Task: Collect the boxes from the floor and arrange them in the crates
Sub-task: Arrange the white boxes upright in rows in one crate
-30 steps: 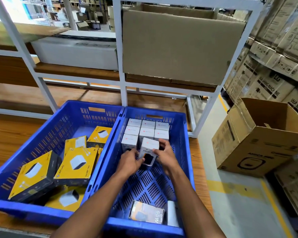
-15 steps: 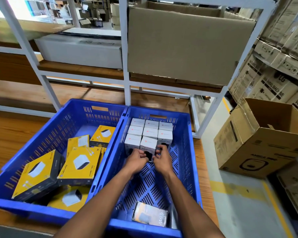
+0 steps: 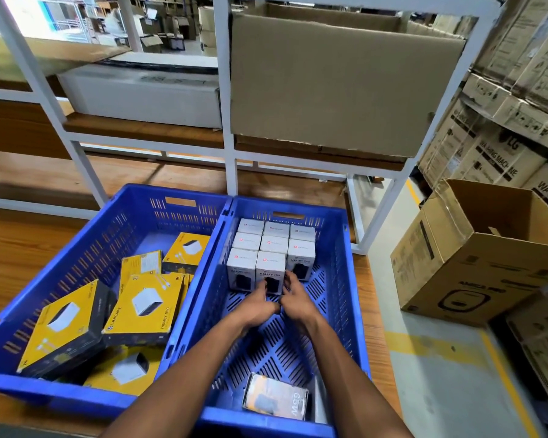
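- Two hands, left hand [image 3: 260,303] and right hand [image 3: 295,295], lay with released fingers against the front-row white box [image 3: 271,273] in the right crate [image 3: 339,279], near its far edge.
- Uneven pressure could have skewed the row.

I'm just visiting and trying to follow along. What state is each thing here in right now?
Left hand: fingers straight, fingertips at the middle front white box.
Right hand: fingers relaxed, holding nothing.
White boxes: upright, packed in three rows of three.
Right crate: partly filled.
Left crate: partly filled.
Yellow boxes: lying loose, tilted.
Big carton: flaps open.
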### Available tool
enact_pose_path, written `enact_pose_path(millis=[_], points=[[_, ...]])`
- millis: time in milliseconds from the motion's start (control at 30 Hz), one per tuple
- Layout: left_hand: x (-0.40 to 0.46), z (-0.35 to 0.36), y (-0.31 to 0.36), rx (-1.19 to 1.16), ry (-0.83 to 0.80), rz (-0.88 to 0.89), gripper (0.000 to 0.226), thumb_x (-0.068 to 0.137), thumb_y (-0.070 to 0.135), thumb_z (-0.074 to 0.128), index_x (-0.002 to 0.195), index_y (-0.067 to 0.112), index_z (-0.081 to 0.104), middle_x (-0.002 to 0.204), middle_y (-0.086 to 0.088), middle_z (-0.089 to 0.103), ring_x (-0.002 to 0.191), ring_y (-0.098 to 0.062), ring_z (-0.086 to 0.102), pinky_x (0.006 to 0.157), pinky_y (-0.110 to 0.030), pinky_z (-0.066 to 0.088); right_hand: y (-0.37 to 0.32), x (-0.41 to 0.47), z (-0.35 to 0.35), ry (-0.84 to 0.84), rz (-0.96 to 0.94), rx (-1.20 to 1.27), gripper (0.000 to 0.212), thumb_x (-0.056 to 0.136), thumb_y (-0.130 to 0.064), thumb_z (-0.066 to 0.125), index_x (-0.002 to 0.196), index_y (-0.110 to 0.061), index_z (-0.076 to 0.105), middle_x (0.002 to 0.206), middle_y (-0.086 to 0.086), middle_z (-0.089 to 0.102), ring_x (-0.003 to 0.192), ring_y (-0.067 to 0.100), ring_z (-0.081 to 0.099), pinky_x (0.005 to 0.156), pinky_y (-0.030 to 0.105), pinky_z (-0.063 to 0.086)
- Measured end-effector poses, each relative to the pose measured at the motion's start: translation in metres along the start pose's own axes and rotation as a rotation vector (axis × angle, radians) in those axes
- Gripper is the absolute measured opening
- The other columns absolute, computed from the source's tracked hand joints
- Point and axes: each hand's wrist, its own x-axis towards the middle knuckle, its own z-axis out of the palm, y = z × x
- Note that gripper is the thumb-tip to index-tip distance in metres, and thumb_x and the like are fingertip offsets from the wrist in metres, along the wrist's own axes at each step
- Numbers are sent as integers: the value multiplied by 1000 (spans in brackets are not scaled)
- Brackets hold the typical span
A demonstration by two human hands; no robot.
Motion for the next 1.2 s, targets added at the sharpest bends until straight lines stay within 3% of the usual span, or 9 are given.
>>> enact_pose_path(millis=[100,233,367,467,733,800,933,1067,1200], points=[[0,-2,-1,27,3,17,105,87,19,67,169,28,3,174,-3,19,152,-27,37,113,-38,41,-2,-3,0,6,16,-66,84,89,21,34,161,-22,28,153,0,49,126,10,53,90,15,49],[-2,-4,1,22,78,25,54,98,14,62,150,15,45,128,-10,68,84,-13,64,72,-33,49,-15,-20,-5,130,82,-301,70,94,5,42,157,-23,31,136,14,60,73,14,61,53,20,46],[-12,-6,3,112,-64,76,18,96,15,64,114,16,68,114,-23,75,81,-20,63,73,-36,46,-27,-29,-10,253,83,-485,54,94,-2,53,146,-15,42,113,12,59,90,26,60,67,30,45],[-19,-3,0,250,-194,122,18,92,11,62,108,15,68,112,-24,75,81,-22,63,76,-41,53,-30,-31,-13,276,73,-517,54,91,-3,54,144,-12,45,124,17,63,109,33,63,79,34,50],[-33,6,3,528,-457,250,37,90,17,81,125,10,70,115,-15,76,95,-15,68,96,-38,56,-41,-55,-38,142,53,-604,48,93,-8,49,139,-20,53,127,13,63,88,24,60,68,30,45],[-42,14,6,522,-514,275,46,89,22,84,131,12,68,123,-10,75,105,-11,69,98,-26,55,-38,-61,-42,128,45,-617,47,95,-10,48,140,-21,52,126,15,63,86,24,60,65,28,44],[-55,30,8,470,-624,310,39,93,29,81,129,27,67,128,3,73,121,-11,67,109,-26,50,-25,-68,-46,120,51,-489,33,101,-15,46,134,-21,52,113,10,59,73,16,55,57,28,41],[-63,38,7,562,-682,386,62,91,35,82,147,29,56,139,17,64,125,4,59,115,-24,43,-18,-60,-39,144,83,-261,17,102,-22,41,105,-23,58,107,9,67,80,19,56,70,40,49],[-66,45,10,596,-700,481,70,90,24,83,152,29,51,146,17,57,125,7,56,113,-14,39,-27,-57,-39,141,136,-10,25,109,-26,35,122,-20,56,114,11,71,87,22,62,72,34,50]])
